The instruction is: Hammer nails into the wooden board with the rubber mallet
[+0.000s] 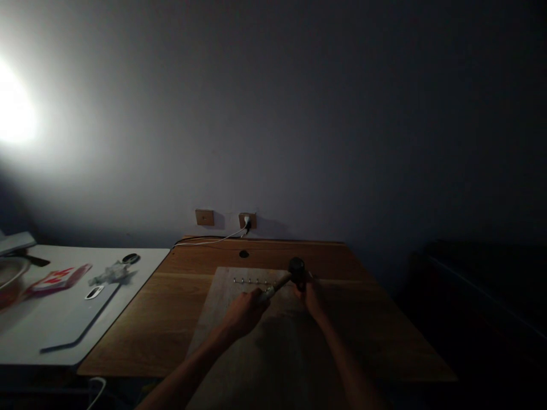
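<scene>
My left hand [244, 312] is wrapped round the wooden handle of a hammer [285, 278]. Its dark head [297, 267] sits raised just above a pale wooden board [239, 330] on the desk. My right hand [315, 297] is closed in a pinch right under the hammer head; what it holds is too small and dark to make out. A row of several small nails [252, 281] stands in the board near its far edge, left of the hammer head.
The board lies on a brown wooden desk [171, 302] against a grey wall with two sockets [226, 218] and a white cable [213, 241]. A white table [51, 319] at the left carries a grey slab, a red packet and small items. A bright lamp glares at far left.
</scene>
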Motion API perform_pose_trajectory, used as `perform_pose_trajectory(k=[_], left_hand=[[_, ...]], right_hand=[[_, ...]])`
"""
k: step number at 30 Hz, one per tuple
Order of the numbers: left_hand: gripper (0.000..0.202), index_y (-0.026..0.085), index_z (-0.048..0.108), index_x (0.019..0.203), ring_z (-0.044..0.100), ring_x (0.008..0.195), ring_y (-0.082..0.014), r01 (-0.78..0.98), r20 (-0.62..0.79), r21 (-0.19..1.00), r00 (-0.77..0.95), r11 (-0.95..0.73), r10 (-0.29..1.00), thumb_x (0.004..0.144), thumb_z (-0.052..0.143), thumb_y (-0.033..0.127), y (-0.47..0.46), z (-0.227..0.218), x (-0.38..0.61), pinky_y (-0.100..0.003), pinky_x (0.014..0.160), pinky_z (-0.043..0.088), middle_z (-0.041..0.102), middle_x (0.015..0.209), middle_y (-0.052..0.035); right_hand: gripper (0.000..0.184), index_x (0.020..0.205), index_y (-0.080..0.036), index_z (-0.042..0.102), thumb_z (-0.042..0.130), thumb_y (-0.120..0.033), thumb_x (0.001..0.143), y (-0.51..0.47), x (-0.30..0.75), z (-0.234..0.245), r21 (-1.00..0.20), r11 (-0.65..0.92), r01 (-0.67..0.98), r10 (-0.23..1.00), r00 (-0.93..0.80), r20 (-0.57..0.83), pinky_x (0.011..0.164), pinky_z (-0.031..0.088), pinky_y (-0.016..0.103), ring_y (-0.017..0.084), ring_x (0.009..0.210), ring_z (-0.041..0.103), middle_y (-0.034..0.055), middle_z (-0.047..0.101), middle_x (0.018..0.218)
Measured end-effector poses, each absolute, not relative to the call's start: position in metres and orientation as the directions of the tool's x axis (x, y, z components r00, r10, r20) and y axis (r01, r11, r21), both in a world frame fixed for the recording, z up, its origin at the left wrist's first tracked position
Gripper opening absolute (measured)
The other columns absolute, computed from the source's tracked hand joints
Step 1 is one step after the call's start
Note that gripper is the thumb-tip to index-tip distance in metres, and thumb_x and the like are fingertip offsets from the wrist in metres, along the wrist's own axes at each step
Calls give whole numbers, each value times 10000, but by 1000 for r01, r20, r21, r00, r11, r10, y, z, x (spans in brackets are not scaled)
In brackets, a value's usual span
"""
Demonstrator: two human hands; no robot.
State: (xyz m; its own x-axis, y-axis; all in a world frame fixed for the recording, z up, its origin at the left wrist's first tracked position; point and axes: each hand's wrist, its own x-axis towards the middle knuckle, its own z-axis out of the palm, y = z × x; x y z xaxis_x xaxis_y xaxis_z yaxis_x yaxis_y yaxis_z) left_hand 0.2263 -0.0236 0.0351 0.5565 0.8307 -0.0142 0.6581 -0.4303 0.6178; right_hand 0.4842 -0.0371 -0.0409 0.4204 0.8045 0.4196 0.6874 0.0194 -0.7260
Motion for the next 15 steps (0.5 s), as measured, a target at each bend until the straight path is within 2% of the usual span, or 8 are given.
perform_pose_trajectory(k=[9,15], left_hand=[[226,198,660,1016,695,771,-208,682,-45,604,546,-413,837,947,527,367,-24,40,227,-258,603,360,736,875,-70],[243,207,664,984,690,754,-212,677,-37,600,557,-427,830,948,514,396,-23,41,226,-264,604,360,728,859,-74]], right_hand=[[317,1028,-186,631,578,-274,728,-37,483,-38,-738,35,674,810,414,416,616,509,290,190,646,644,41,675,786],[298,1006,-186,650,604,-295,733,-35,484,-40,-707,20,707,785,427,450,656,528,323,216,708,660,76,692,846]])
